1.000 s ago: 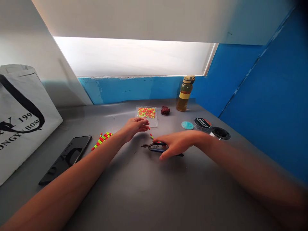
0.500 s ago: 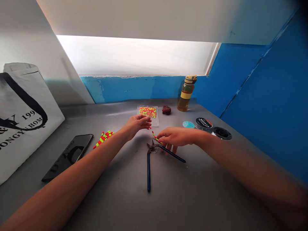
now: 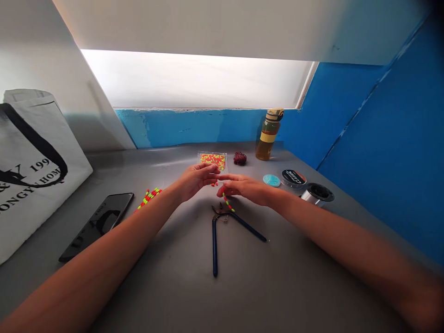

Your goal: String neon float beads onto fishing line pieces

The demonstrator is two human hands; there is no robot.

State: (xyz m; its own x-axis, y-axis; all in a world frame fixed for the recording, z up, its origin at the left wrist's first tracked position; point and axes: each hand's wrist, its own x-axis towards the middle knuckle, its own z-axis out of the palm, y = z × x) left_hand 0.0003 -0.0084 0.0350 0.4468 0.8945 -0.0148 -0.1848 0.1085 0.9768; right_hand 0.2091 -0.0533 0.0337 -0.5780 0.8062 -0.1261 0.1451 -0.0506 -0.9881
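Observation:
My left hand is closed in a pinch in front of the bag of beads, with a few red beads showing just under its fingertips. Its fingers meet those of my right hand, which is also closed in a pinch. From the right hand's fingers hangs a short string of red and yellow-green beads, its lower end by the pliers. The fingertips partly hide the upper part of the string. Blue-handled pliers lie with their jaws spread just below the hands. A clear bag of loose beads lies behind.
Finished-looking bead strands lie by my left forearm, near a black phone. A dark red cord bundle and a bottle stand behind. On the right are a turquoise disc, a round labelled case and a line spool.
My right hand has moved up and left, away from the pliers, to meet the left hand. The bead string now hangs below the right fingers. My left hand has barely shifted.

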